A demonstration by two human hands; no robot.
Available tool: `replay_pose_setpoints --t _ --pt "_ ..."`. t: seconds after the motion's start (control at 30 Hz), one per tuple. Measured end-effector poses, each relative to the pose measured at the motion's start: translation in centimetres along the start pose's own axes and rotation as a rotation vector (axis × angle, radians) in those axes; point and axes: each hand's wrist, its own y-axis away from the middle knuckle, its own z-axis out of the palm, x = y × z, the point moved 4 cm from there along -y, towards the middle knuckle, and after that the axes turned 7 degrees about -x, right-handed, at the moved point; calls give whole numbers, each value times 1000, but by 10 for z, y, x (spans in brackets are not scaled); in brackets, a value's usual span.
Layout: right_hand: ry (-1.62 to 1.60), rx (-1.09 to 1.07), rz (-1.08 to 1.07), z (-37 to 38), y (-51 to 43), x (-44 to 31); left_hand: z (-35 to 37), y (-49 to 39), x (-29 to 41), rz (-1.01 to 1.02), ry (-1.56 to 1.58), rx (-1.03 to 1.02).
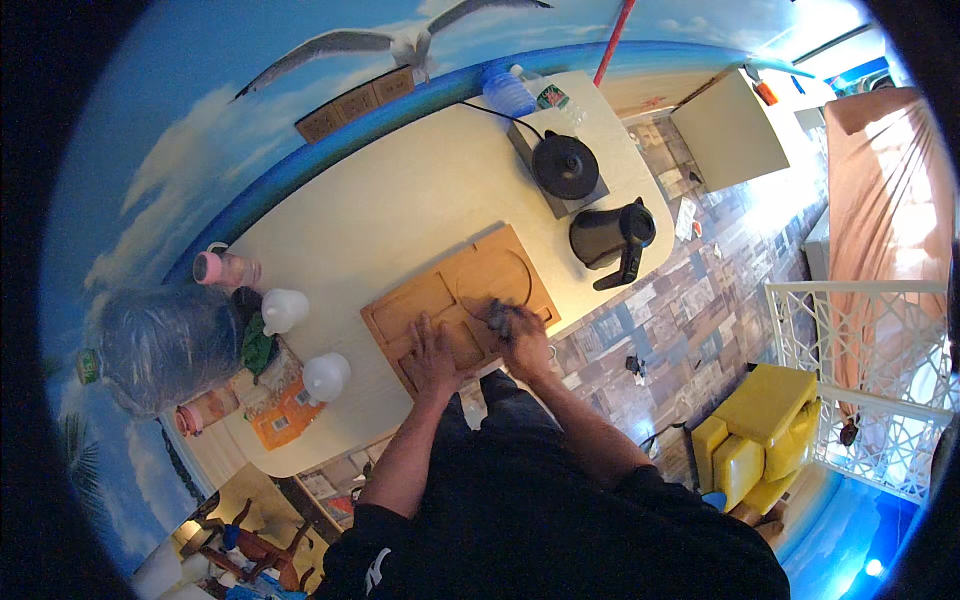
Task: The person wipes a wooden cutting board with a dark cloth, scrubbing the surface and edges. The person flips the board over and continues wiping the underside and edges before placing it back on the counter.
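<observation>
A wooden tray with recessed compartments and a round hollow lies at the near edge of the pale table. My left hand rests on its left part, fingers spread over the recesses. Bunched in my right hand is a dark cloth, pressed on the tray near the rim of the round hollow. That hand is blurred, so the cloth's exact shape is hard to tell.
Right of the tray stand a black electric kettle and its base with a cord. Large water bottles sit at the back. At left are a big plastic water jug, white rounded containers and an orange packet.
</observation>
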Motion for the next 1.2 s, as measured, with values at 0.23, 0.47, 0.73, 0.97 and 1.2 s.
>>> replay_pose_setpoints --t 0.23,0.47,0.73,0.97,1.2 --pt "376 106 -61 -39 30 43 -8 6 1 46 -21 23" --pt "305 -84 -107 46 49 -10 -5 2 -1 91 -87 119" --pt "408 -1 -203 -12 38 24 -8 4 0 26 -104 41" --pt "511 112 -81 -28 32 35 -9 3 2 7 -74 8" --pt "233 73 -199 33 41 -20 -7 5 0 27 -100 57"
